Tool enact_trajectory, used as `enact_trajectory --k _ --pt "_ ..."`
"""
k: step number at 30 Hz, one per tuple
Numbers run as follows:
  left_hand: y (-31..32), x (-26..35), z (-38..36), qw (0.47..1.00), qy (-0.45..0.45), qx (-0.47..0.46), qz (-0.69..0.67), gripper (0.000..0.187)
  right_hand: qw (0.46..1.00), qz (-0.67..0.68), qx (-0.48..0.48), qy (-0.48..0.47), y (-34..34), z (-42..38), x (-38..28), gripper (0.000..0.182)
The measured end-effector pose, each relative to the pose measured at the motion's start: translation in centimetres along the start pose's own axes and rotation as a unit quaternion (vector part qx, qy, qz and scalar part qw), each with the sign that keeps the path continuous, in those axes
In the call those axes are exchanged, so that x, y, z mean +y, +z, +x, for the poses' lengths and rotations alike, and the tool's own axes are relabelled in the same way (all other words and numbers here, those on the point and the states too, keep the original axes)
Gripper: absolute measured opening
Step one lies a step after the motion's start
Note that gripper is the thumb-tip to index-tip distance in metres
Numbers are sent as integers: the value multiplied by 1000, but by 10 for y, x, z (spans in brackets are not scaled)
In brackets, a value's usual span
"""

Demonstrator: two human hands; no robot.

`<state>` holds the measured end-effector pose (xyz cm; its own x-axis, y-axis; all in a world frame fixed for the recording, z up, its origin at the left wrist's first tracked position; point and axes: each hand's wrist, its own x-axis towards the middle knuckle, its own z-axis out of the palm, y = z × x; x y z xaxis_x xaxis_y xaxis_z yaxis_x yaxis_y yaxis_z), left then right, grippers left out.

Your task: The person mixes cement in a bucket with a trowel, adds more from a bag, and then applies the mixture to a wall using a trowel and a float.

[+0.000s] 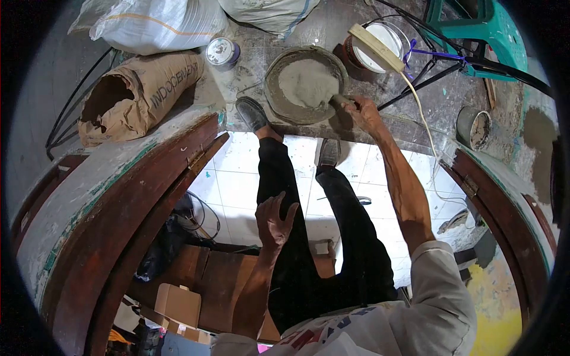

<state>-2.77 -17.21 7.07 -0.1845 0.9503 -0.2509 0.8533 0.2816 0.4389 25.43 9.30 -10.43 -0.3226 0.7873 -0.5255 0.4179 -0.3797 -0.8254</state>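
My right hand (pixel 362 113) is closed on the handle of a trowel (pixel 338 101). The trowel's end reaches into the right side of a round basin (pixel 275 105), where grey mortar (pixel 306 82) lies. My left hand (pixel 276 219) hangs in front of my left thigh, fingers apart and holding nothing. Left of the basin is a small paint can (pixel 222 52). A white-lidded bucket (pixel 380 46) stands to its right, with a pale bar (pixel 375 47) lying across the top.
A torn brown cement bag (pixel 142 95) and white sacks (pixel 157 26) are at the upper left. A green plastic stool (pixel 487 35) stands upper right, a round tin (pixel 474 127) below it. Cables cross the right side. Wooden door frames (pixel 142 219) flank me.
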Motion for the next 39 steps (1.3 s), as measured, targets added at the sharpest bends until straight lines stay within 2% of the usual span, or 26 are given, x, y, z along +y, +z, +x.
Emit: enact_trajectory --k 2,4,5,7,10,11,12,13,14,15,16,17,18,19,20,22,23,24,26,27,30,32,34,36,37,39 --pt "1 1 5 1000 -9 -6 3 46 994 91 33 45 -1 8 8 43" --pt "0 0 2 1000 -13 -4 -15 45 968 -222 -78 88 -11 6 -20 48" --pt "0 1 2 1000 -15 -2 -16 45 967 -225 -80 87 -8 5 -16 48" --pt "0 0 2 1000 7 3 3 43 906 -398 105 -99 0 4 2 48" --pt "-1 -5 4 999 0 -18 -45 43 914 -395 64 -67 6 -6 -12 41" --pt "1 -7 1 995 -38 -61 -75 47 911 -390 98 -93 15 -8 -7 42" --pt "0 -9 1 996 1 -22 -84 48 917 -389 85 -9 26 -20 -52 36" --pt "-6 -2 6 994 17 -10 -111 47 915 -385 115 47 48 -12 -22 33" --pt "-8 0 7 996 5 -34 -76 47 940 -322 110 -4 54 -23 -32 32" --pt "-22 5 15 994 -4 -81 -80 49 899 -418 128 -10 80 -18 1 33" --pt "-31 5 19 995 61 -37 -65 50 896 -403 183 -34 94 -24 -18 37" --pt "-46 9 28 996 67 -45 -38 51 894 -417 -12 162 72 -23 -100 43" --pt "-57 11 35 994 101 -45 9 53 853 -493 172 3 117 -20 -26 50" --pt "-53 14 37 998 64 6 -17 56 955 -275 54 94 95 -32 -81 49" --pt "-54 22 43 998 21 47 -36 60 956 -263 126 -11 110 -38 -57 50" --pt "-79 50 69 995 96 23 2 54 961 -256 82 60 91 -57 -129 54" --pt "-85 60 77 993 114 31 -11 54 937 -289 175 -92 109 -44 -87 54" --pt "-93 68 82 991 131 13 -18 55 880 -316 259 -241 106 -40 -92 54" --pt "-106 79 90 988 153 -17 -21 58 975 -198 95 -38 89 -49 -123 47" --pt "-108 80 98 988 134 -61 -50 61 959 -251 105 -78 82 -50 -131 45" --pt "-119 85 113 985 119 -113 -53 59 961 -168 139 -169 58 -52 -158 44" --pt "-108 82 120 985 122 -118 -44 61 954 -197 139 -179 34 -78 -205 44" --pt "-122 89 135 986 119 -111 -28 63 983 -140 96 -70 22 -81 -229 43" --pt "-152 116 152 975 38 -219 -11 76 987 -115 102 -55 25 -73 -223 45" --pt "-157 107 156 979 44 -197 4 76 985 -106 114 -79 32 -59 -212 46" --pt "-149 84 153 988 147 -45 -8 67 993 8 114 8 23 -101 -266 58"
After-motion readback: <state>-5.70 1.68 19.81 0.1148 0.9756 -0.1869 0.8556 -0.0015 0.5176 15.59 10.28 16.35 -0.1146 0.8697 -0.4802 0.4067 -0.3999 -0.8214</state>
